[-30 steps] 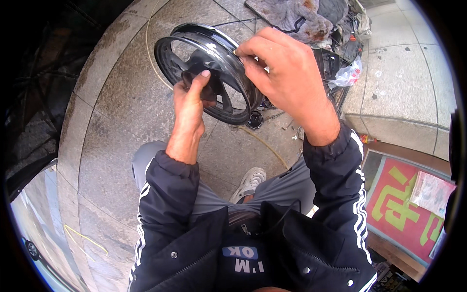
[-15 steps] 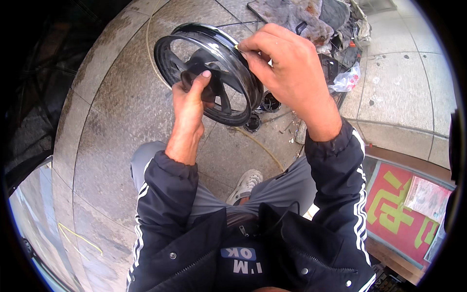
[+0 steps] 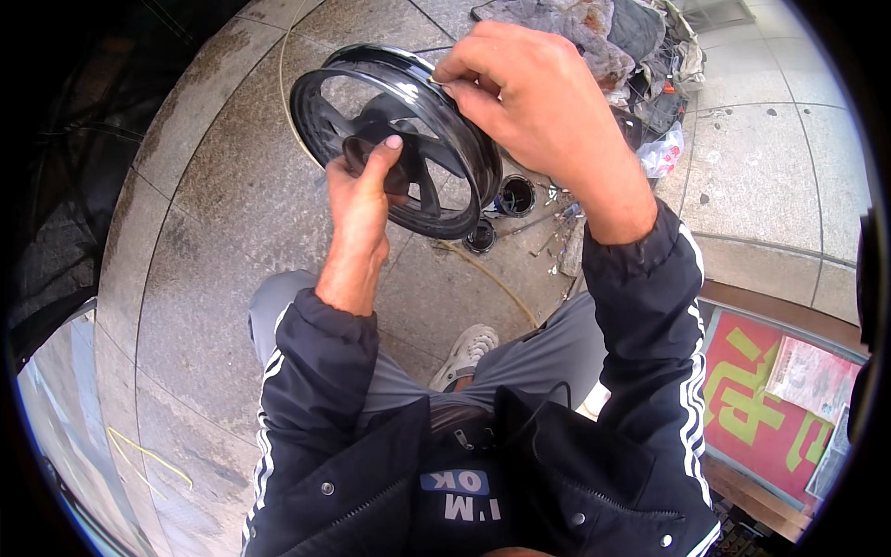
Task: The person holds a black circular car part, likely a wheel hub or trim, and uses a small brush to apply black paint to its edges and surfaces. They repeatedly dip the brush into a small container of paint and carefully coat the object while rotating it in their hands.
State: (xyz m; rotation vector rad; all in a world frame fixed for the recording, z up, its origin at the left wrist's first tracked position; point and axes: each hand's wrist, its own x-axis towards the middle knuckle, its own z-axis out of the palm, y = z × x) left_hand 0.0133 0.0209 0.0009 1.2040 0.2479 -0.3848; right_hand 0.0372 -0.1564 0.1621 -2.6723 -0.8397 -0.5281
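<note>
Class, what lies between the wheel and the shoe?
The head view shows a yellowish cord or hose crossing paving and, appearing near the wheel, a dark round container.

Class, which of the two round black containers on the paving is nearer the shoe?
The lower, smaller-looking container; the upper container looks wider and sits farther from the shoe.

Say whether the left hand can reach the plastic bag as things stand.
Probably not: the left hand holds the wheel, and the wheel and right forearm lie between it and the plastic bag.
</note>
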